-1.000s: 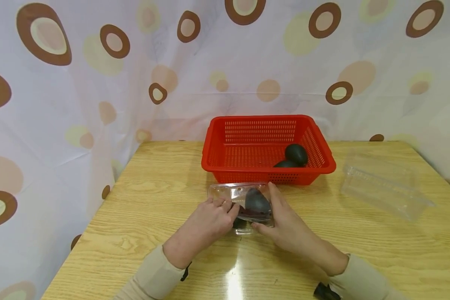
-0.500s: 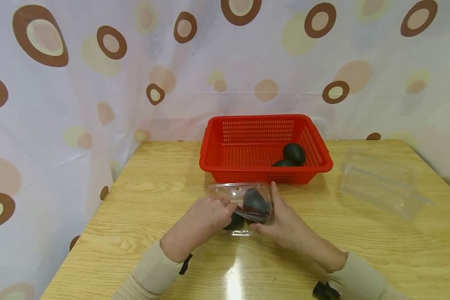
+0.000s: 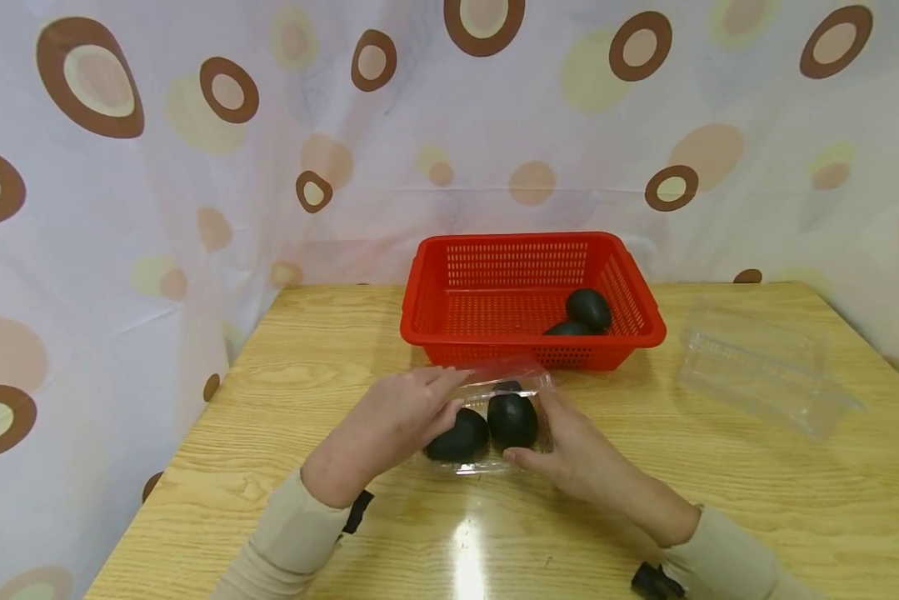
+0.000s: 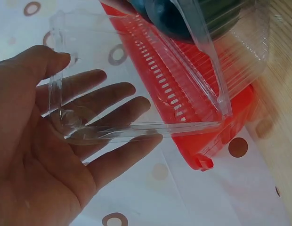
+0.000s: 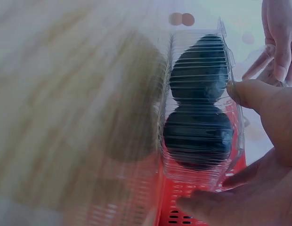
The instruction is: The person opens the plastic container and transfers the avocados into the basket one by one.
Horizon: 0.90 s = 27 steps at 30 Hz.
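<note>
A clear plastic clamshell container (image 3: 479, 469) stands in front of the red basket, its hinged lid (image 4: 141, 129) raised. Two dark avocados lie side by side in it, the left avocado (image 3: 458, 436) partly behind my left fingers and the right avocado (image 3: 512, 421) near my right thumb. My left hand (image 3: 389, 421) supports the lid with extended, spread fingers seen through the plastic and the thumb at its rim. With my right hand (image 3: 580, 454) I grip the container's right end, thumb on the near rim. Its ribbed wall (image 5: 198, 103) shows both avocados.
The red perforated basket (image 3: 531, 340) sits just behind the container, with a dark avocado (image 3: 588, 311) and part of another in its right side. Another clear plastic container (image 3: 767, 379) stands on the wooden table (image 3: 329, 333) at the right. A patterned curtain (image 3: 419, 108) hangs behind.
The lid, earlier tilted low over the avocados, has swung up and back toward the basket with my left hand. Both avocados now show uncovered. My right hand keeps its grip.
</note>
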{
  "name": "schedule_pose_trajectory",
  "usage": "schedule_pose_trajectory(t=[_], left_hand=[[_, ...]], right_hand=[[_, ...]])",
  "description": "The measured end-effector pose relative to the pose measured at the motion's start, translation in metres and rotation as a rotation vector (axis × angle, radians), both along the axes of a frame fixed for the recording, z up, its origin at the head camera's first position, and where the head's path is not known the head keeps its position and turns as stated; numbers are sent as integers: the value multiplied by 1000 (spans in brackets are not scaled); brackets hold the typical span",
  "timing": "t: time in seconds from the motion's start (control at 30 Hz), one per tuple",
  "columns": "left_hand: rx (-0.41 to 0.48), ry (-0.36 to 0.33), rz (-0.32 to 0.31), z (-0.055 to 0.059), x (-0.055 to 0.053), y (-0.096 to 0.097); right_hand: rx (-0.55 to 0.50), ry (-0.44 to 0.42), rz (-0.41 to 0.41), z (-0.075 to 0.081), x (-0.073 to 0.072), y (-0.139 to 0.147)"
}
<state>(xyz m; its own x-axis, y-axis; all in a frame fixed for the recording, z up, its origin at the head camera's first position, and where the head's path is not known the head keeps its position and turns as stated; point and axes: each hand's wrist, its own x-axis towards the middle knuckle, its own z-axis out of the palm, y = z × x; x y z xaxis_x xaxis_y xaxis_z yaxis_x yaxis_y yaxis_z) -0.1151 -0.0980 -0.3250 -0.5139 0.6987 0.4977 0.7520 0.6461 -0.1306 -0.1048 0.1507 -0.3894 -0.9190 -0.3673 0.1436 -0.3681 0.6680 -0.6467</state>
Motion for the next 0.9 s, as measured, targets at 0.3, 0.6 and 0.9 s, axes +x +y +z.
schedule_pose_trajectory(t=[0.3,0.6,0.9], left_hand=[[75,42,44,4,-7,1],[142,73,59,6,-9,-1],[157,207,-71,5,-4,-1]], right_hand=[[114,44,1,1,3,1],[228,142,-29,4,8,0],[326,261,-76,6,9,1]])
